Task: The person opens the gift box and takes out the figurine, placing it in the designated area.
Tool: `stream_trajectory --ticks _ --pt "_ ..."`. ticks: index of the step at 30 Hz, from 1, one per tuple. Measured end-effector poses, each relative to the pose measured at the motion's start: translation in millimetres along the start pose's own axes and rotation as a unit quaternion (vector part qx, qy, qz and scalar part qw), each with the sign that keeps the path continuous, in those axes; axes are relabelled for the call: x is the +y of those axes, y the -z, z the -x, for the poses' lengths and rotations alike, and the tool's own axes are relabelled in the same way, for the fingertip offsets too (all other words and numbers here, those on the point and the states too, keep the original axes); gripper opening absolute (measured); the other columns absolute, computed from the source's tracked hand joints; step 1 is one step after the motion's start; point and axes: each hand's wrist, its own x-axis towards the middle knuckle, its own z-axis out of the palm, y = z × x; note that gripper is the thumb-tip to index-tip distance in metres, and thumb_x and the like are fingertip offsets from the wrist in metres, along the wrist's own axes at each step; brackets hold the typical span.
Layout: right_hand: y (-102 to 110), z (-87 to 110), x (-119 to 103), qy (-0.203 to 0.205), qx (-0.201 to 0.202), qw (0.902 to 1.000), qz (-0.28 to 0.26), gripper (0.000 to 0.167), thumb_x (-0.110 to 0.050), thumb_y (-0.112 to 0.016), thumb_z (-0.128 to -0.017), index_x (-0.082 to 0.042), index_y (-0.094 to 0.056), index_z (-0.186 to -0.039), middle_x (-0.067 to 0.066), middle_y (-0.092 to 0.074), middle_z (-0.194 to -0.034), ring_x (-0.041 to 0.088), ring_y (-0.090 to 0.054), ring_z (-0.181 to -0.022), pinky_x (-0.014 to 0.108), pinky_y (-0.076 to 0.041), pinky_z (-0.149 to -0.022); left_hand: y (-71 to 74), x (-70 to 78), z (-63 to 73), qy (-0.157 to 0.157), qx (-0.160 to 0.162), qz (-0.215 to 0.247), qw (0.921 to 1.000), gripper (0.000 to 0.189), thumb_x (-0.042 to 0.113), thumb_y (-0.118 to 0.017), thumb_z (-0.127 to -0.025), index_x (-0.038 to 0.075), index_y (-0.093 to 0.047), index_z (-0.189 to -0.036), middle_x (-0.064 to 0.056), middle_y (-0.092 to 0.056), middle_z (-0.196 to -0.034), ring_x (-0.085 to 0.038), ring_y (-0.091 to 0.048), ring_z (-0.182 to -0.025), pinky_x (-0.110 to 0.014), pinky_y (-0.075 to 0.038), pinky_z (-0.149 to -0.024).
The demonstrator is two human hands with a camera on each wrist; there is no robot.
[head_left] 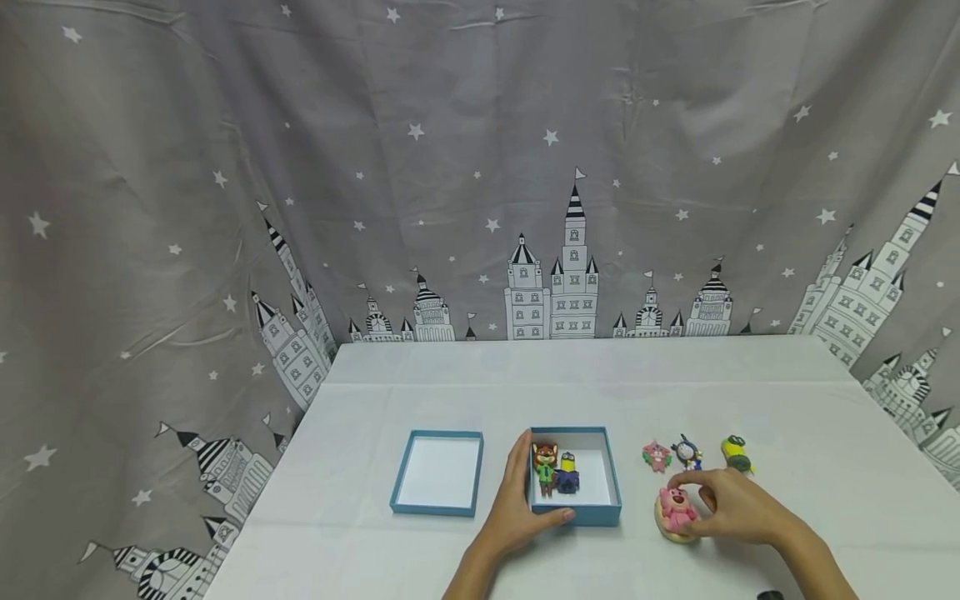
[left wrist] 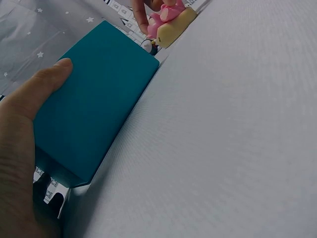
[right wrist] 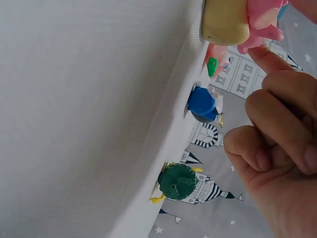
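My left hand (head_left: 516,508) grips a teal box (head_left: 598,515) at its left front corner, thumb on the front wall and fingers along the left side. Inside stand or lie two figurines, a fox in a green shirt (head_left: 545,471) and a yellow minion in dark clothes (head_left: 567,475). Right of the box, my right hand (head_left: 738,504) pinches a pink bear figurine (head_left: 677,508) with a round cream base between thumb and index finger. In the right wrist view the other fingers (right wrist: 282,124) of that hand are curled in, apart from the bear (right wrist: 262,20).
Behind the right hand are a pink figurine with green parts (head_left: 657,456), a blue-and-white figurine (head_left: 687,452) and a yellow-and-green minion (head_left: 737,454). A shallow teal lid (head_left: 437,510) lies left of the box. A dark object (head_left: 770,595) shows at the front edge of the view.
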Motion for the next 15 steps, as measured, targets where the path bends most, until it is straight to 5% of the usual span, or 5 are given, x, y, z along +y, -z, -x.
stream_trajectory --ticks 15 --pt "2.9 0.9 2.3 -0.022 0.003 0.9997 -0.013 0.054 -0.044 -0.077 -0.069 -0.014 -0.065 -0.112 -0.011 -0.033 -0.052 0.0 -0.026 -0.046 0.016 -0.024 -0.041 -0.4 -1.0 -0.6 0.01 -0.007 0.001 0.9999 0.114 0.039 -0.081 -0.066 0.025 -0.006 -0.149 -0.017 -0.01 -0.152 -0.037 -0.013 -0.137 -0.058 -0.019 -0.105"
